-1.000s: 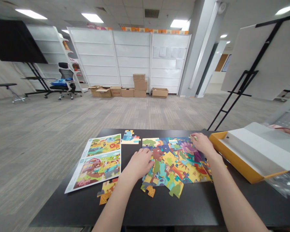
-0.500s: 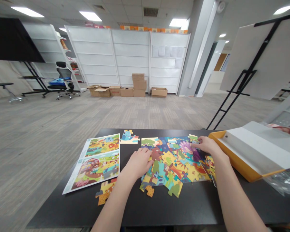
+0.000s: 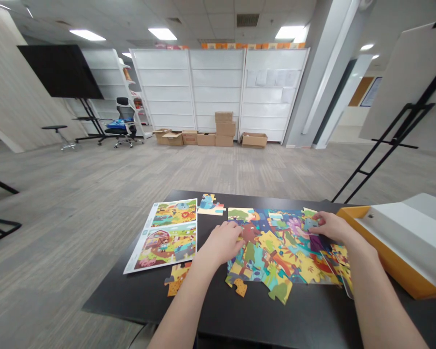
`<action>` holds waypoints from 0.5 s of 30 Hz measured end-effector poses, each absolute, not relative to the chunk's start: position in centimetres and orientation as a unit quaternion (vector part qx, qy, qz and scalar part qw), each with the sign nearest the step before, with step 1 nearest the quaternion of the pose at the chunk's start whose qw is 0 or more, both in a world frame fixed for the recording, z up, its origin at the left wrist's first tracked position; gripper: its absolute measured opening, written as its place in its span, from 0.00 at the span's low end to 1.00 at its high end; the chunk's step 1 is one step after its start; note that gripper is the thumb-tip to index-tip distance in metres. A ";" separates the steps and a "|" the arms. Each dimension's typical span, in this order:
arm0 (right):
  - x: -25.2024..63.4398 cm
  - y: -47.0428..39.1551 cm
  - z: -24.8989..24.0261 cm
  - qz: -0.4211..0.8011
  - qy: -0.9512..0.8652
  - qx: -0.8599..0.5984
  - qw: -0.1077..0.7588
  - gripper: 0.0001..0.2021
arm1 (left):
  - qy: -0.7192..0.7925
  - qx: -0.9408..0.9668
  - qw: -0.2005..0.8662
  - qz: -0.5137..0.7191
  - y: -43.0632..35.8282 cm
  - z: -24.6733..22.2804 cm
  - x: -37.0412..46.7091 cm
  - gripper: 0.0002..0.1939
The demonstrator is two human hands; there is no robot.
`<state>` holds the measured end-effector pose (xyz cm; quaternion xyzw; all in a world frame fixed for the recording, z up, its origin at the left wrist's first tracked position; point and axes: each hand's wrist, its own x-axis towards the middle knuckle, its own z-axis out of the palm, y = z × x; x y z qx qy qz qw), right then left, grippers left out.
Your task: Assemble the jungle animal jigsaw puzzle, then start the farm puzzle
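Observation:
A colourful jigsaw puzzle (image 3: 276, 247) lies on the black table, with loose pieces scattered over its lower part. My left hand (image 3: 223, 242) rests at its left edge beside a brown bear piece (image 3: 250, 232), fingers bent and slightly apart. At the upper right, my right hand (image 3: 330, 227) has thumb and fingertips on a blue-grey puzzle piece (image 3: 310, 224) near the purple figure; the fingers partly cover it. A small joined group of pieces with a blue animal (image 3: 207, 203) lies beyond my left hand. Orange pieces (image 3: 176, 278) lie left of my left forearm.
A printed picture sheet (image 3: 170, 237) lies on the table's left side. An open yellow-and-white box (image 3: 399, 247) stands at the right, close to my right forearm. Past the table (image 3: 131, 300) are carpet, cardboard boxes (image 3: 224, 128), white shelving and an easel-like stand (image 3: 378, 150).
The view has turned left, so everything sits further right. The blue-grey piece by my right fingertips shows more clearly. My left hand stays at the puzzle's left edge.

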<state>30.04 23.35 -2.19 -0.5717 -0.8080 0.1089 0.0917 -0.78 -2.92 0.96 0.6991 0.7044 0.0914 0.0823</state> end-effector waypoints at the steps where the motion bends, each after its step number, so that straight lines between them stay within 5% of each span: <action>1: 30.1 23.3 -2.0 0.116 -0.811 -0.568 0.084 0.19 | 0.710 0.692 0.083 0.099 -3.0 1.0 -1.3 0.11; 9: 31.5 23.9 -1.6 0.144 -0.826 -0.545 0.003 0.17 | 0.789 0.600 0.054 0.116 -3.6 0.6 -6.9 0.14; 15: 29.0 22.2 -0.6 0.072 -0.852 -0.513 0.069 0.18 | 0.815 0.576 0.042 0.054 -3.2 -0.3 -7.1 0.23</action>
